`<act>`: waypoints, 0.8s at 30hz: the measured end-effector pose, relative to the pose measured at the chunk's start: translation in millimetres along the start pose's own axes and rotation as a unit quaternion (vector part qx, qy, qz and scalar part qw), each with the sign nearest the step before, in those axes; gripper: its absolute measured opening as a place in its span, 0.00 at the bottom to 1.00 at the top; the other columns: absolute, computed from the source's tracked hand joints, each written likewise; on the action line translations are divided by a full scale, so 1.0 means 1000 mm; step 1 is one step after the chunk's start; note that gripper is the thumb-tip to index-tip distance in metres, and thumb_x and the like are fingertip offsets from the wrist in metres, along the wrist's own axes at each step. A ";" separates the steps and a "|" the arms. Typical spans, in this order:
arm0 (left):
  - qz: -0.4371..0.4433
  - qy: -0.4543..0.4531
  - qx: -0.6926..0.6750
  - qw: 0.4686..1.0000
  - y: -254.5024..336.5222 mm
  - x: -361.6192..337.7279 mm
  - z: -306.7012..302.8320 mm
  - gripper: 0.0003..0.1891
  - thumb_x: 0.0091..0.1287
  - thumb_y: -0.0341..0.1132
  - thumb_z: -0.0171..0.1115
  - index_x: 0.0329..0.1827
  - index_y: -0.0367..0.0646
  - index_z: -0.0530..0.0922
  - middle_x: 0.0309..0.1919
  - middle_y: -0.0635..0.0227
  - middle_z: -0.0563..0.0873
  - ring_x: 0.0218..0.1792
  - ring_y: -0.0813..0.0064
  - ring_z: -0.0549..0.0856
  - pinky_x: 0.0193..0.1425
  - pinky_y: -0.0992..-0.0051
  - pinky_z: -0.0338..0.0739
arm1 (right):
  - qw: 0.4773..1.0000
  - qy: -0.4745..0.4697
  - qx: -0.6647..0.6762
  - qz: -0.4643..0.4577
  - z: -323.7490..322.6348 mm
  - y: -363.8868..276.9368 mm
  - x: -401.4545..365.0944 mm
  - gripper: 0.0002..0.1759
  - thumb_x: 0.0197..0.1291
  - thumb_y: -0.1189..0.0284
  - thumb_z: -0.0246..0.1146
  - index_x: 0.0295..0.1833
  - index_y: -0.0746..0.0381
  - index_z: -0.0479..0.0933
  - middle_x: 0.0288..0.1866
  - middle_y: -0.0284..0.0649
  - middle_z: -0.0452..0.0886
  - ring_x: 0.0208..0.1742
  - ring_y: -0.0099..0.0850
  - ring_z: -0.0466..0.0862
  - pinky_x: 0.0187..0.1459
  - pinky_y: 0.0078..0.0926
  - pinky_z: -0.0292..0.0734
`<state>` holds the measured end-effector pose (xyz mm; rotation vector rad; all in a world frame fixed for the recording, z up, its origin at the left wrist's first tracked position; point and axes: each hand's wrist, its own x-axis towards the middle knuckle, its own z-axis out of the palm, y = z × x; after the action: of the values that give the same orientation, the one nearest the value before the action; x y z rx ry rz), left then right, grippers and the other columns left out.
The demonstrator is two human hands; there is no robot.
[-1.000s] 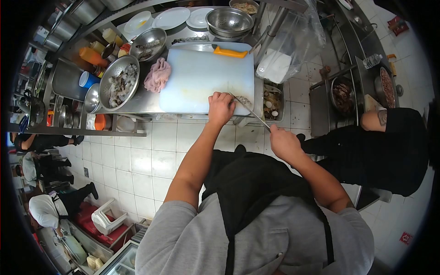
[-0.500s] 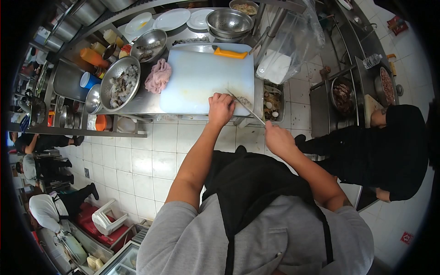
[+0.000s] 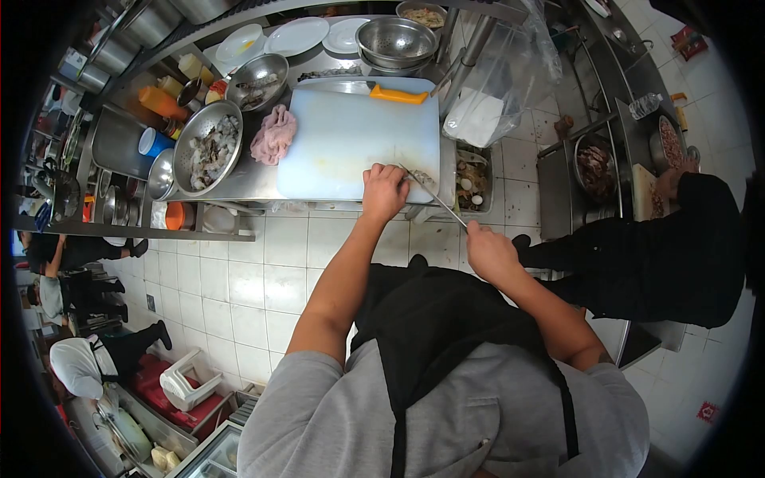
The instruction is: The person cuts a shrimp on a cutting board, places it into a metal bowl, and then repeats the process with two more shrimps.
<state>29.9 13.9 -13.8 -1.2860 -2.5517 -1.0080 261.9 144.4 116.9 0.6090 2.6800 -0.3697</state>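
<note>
Far off to the right of the person's right grip (image 3: 492,253), a small red square with white markings (image 3: 707,412) lies on the white tiled floor (image 3: 263,283), its print too small to read.

The long, thin, straight steel knife (image 3: 438,201) slants from the right grip toward the left grip (image 3: 384,193), its tip just beyond the left fingertips. A small heap of greyish bits (image 3: 424,176) lies by the blade, just to the right of the left grip, near the corner of a thick white rectangular cutting board (image 3: 351,131) with faint yellowish stains.

The right grip is closed around the knife's handle, which the fist covers. The left grip has its fingers bent and drawn together, resting on the board's near edge; anything under them is hidden, so whether it has hold of something cannot be told.

Ahead of the left grip, a yellow-handled knife (image 3: 398,95) lies along the board's far edge. To its left, a crumpled pink cloth (image 3: 273,137) sits beside the board on the stainless-steel desk (image 3: 253,182); farther left stands a round perforated steel colander (image 3: 186,147) holding grey shrimp (image 3: 209,157). Ahead of the right grip, a metal container (image 3: 488,203) of scraps sits below desk height.
</note>
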 end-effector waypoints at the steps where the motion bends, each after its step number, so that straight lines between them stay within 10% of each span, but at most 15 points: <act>1: 0.001 0.000 0.002 1.000 0.000 0.000 0.000 0.10 0.62 0.36 0.72 0.45 0.49 0.86 0.44 0.73 0.88 0.52 0.62 0.80 0.58 0.58 0.69 | 1.000 0.000 0.004 -0.005 0.002 0.000 0.002 0.11 0.69 0.75 0.54 0.53 0.67 0.71 0.41 0.57 0.86 0.42 0.59 0.89 0.44 0.57 0.84; 24: -0.011 -0.019 0.007 1.000 0.007 -0.002 -0.007 0.11 0.62 0.39 0.70 0.44 0.46 0.85 0.42 0.68 0.87 0.51 0.61 0.80 0.58 0.58 0.69 | 0.999 0.022 0.009 -0.022 0.000 0.000 -0.009 0.12 0.75 0.67 0.55 0.52 0.66 0.71 0.41 0.56 0.86 0.40 0.57 0.89 0.42 0.57 0.84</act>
<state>34.6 11.2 -5.5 -1.2891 -2.6025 -0.9766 269.6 141.2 120.8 0.5709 2.7379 -0.3966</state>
